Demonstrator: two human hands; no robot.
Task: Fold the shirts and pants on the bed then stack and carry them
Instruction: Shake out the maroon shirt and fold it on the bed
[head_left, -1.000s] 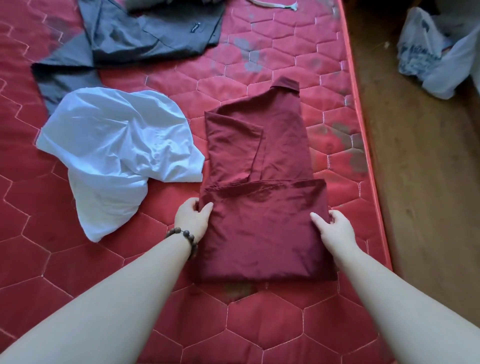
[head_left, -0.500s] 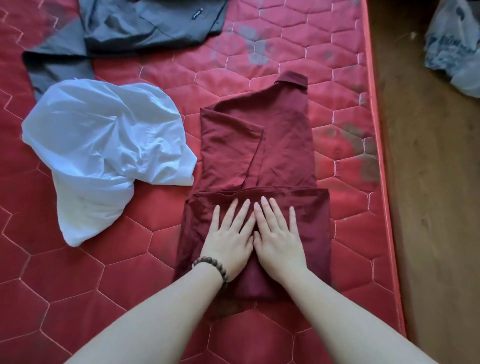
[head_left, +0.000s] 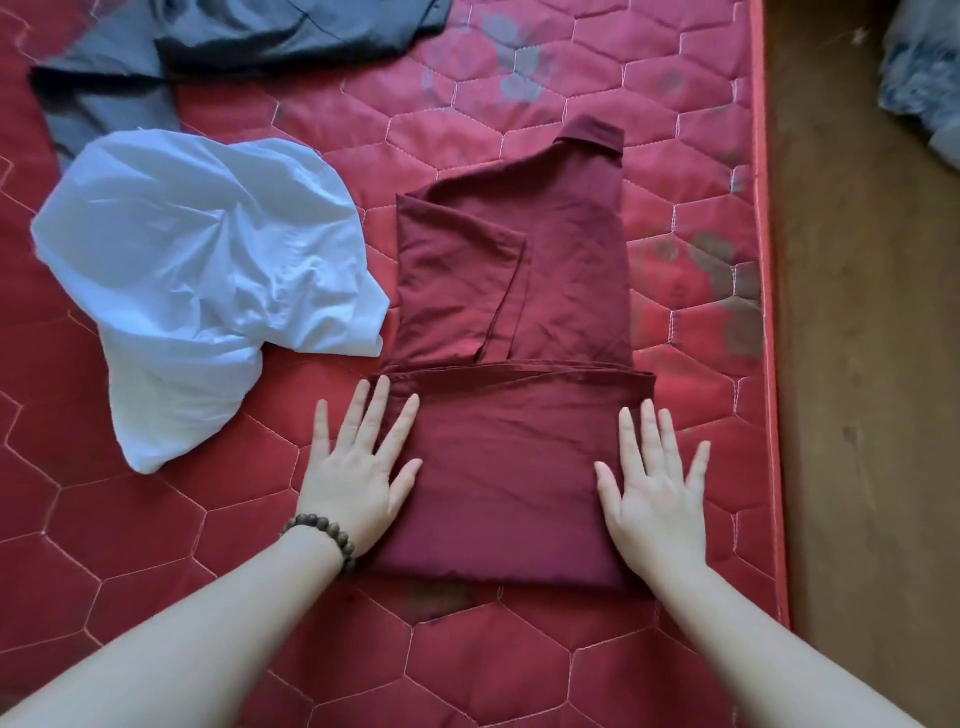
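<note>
Maroon shirt (head_left: 514, 467) half folded near the bed's (head_left: 675, 104) right edge, my left hand (head_left: 358, 473) and right hand (head_left: 654, 493) pressing flat on its sides, fingers spread. White shirt (head_left: 208, 280) and grey pants (head_left: 234, 41) not folded yet, I'd say early days

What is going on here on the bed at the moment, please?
A person is folding a dark red shirt on the red quilted mattress. The left hand and right hand press flat on its folded lower part. A crumpled white garment and grey garments lie unfolded.
</note>
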